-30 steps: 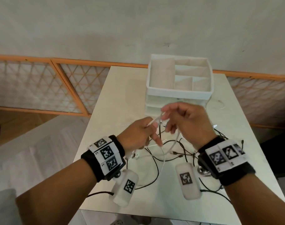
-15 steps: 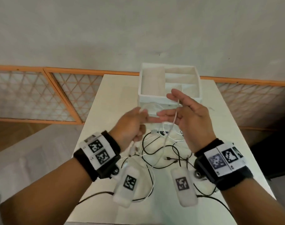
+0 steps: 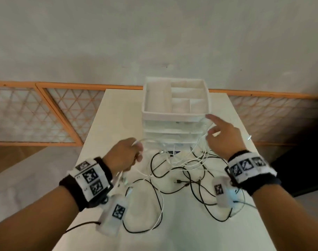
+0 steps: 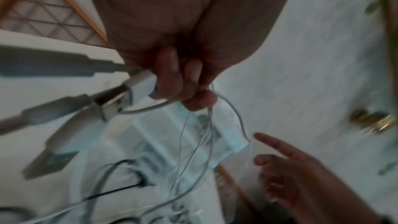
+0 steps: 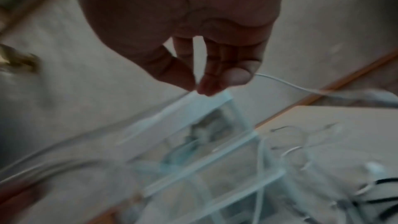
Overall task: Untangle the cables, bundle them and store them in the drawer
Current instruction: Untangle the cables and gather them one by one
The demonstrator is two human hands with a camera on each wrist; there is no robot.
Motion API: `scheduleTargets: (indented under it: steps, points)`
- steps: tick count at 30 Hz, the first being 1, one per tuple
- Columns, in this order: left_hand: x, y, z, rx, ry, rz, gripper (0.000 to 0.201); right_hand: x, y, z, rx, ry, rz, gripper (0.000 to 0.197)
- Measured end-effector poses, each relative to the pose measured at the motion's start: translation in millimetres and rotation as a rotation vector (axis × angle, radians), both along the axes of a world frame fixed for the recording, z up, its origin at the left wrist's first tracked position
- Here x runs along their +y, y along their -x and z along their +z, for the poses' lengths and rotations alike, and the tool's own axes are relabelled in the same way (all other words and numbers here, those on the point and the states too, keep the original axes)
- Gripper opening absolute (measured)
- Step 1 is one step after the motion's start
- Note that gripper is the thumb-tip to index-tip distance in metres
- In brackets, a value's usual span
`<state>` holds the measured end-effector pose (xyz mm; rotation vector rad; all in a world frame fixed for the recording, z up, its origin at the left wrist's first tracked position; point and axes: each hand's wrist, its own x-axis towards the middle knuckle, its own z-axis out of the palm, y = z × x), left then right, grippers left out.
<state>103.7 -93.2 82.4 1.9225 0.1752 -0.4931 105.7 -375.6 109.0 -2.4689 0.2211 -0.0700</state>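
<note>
My left hand is raised above the table, its fingers curled round a white cable. In the left wrist view that hand holds the cable close to a silver USB plug. My right hand is up by the front right corner of the white drawer unit. Its index finger is stretched out and the cable is draped over the fingers. In the right wrist view the cable runs off behind the loosely hanging fingers. Black cables lie tangled with white ones below both hands.
The drawer unit stands at the back middle of the pale table, its top tray divided into compartments. Table edges run close on both sides. An orange lattice fence lines the wall behind. A loose plug lies at the right edge.
The hands have drawn apart. The right hand moved right and up to the drawer unit with the white cable over its fingers; the left hand keeps its grip lower left.
</note>
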Motion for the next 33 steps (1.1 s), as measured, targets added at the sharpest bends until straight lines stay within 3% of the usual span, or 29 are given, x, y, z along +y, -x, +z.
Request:
scheduleTargets:
  steps: [3,6,11,15,18,24,27,31,33]
  points:
    - [-25,-7,38,-0.056,0.236,-0.048,0.024,50,23,-7,-0.098,-0.159,0.293,0.046]
    - [-37,-11,49,-0.095,0.268,-0.106,0.025,61,12,-5,-0.240,-0.092,0.221,0.006]
    - [-18,-12,12,-0.223,-0.122,-0.209,0.031,8,-29,23,-0.276,-0.255,-0.099,0.028]
    - [-3,-5,-13,-0.137,-0.088,-0.132,0.032,-22,-61,22,-0.203,-0.213,-0.210,0.032]
    - [3,-3,-22,-0.092,-0.083,-0.110,0.033,-31,-75,28,-0.133,-0.267,-0.248,0.050]
    - [7,-1,-24,-0.069,-0.065,-0.057,0.032,-44,-93,49,-0.272,-0.360,-0.236,0.047]
    - [6,-6,-18,-0.123,0.007,0.017,0.032,-47,-87,38,-0.350,-0.278,-0.124,0.035]
    - [6,-10,-8,-0.184,0.077,0.087,0.033,-59,-71,-1,-0.200,-0.103,-0.023,0.018]
    - [6,-10,-6,-0.196,0.095,0.095,0.034,-63,-62,-16,-0.082,-0.155,-0.025,0.036]
